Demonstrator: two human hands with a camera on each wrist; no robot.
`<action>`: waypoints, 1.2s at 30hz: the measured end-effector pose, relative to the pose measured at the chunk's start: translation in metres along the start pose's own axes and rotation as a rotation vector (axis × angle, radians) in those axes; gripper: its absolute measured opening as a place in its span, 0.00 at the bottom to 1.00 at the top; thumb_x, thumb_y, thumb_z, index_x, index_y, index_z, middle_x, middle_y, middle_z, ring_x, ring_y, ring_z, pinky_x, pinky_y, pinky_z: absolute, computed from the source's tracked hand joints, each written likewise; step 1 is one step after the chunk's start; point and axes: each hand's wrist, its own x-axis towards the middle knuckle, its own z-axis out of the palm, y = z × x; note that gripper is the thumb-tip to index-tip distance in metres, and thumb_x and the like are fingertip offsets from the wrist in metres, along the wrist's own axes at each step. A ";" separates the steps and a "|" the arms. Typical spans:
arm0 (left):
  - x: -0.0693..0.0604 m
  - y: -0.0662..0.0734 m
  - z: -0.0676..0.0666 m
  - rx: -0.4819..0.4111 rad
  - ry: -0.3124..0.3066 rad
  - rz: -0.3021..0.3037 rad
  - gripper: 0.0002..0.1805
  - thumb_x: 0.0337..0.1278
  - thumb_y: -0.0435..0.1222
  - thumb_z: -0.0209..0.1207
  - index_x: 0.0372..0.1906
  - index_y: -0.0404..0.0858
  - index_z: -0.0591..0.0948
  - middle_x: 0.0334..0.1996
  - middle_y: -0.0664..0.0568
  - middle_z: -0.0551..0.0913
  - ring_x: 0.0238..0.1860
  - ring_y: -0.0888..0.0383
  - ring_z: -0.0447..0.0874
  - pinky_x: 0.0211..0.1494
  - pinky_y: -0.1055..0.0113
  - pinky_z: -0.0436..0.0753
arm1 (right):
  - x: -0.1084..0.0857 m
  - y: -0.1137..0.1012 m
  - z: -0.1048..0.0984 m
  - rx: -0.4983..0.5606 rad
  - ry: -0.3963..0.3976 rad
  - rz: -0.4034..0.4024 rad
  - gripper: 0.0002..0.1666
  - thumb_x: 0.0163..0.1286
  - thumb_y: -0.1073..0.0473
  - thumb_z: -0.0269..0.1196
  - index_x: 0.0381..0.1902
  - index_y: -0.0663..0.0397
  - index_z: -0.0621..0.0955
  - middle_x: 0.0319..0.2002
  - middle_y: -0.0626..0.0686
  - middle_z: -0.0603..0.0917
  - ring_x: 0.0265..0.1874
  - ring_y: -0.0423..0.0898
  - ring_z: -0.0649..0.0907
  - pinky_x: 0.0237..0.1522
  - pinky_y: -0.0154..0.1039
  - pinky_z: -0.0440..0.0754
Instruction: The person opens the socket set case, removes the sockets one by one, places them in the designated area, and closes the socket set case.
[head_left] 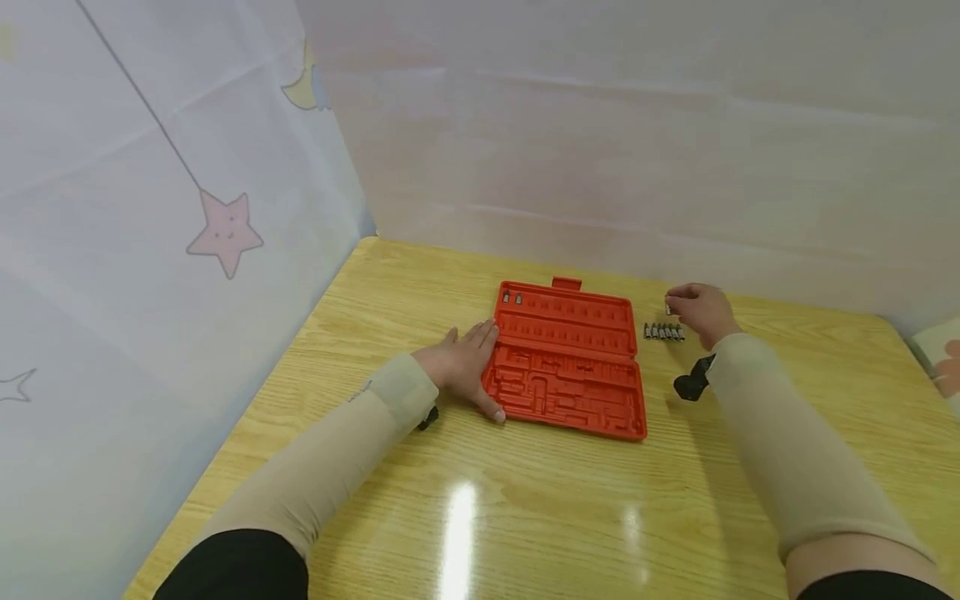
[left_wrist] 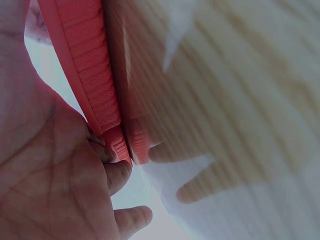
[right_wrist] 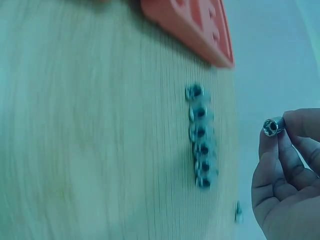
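An opened red tool case lies flat on the table, its moulded slots facing up. Two small metal sockets sit in its far left corner. My left hand rests against the case's left side with fingers extended; in the left wrist view the palm is beside the red edge. Between thumb and fingertips, my right hand pinches a small metal socket, held above the table right of the case. Below that hand stands a row of several metal sockets, close together.
Another small metal piece lies apart from the row in the right wrist view. The wooden table meets a pale sheet at the back and left. A black wrist device hangs under the right forearm.
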 end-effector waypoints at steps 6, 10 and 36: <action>0.001 0.000 0.000 0.009 0.000 -0.002 0.82 0.39 0.78 0.64 0.83 0.36 0.31 0.83 0.45 0.26 0.82 0.50 0.26 0.80 0.43 0.38 | -0.002 0.019 -0.015 -0.047 0.018 0.020 0.31 0.85 0.55 0.48 0.72 0.77 0.66 0.65 0.73 0.70 0.64 0.69 0.72 0.67 0.60 0.71; 0.000 0.000 0.001 0.010 -0.001 -0.003 0.81 0.40 0.78 0.64 0.83 0.36 0.31 0.83 0.45 0.26 0.82 0.50 0.26 0.80 0.43 0.38 | 0.000 0.034 -0.022 -0.104 0.012 0.073 0.31 0.84 0.54 0.48 0.72 0.75 0.67 0.65 0.74 0.70 0.64 0.69 0.72 0.64 0.61 0.73; 0.000 0.002 0.000 -0.002 -0.001 0.000 0.81 0.41 0.77 0.64 0.83 0.36 0.31 0.82 0.46 0.24 0.82 0.50 0.25 0.80 0.43 0.38 | 0.011 0.042 -0.019 -0.436 -0.046 0.055 0.30 0.81 0.53 0.49 0.65 0.75 0.74 0.62 0.75 0.74 0.58 0.71 0.76 0.57 0.65 0.76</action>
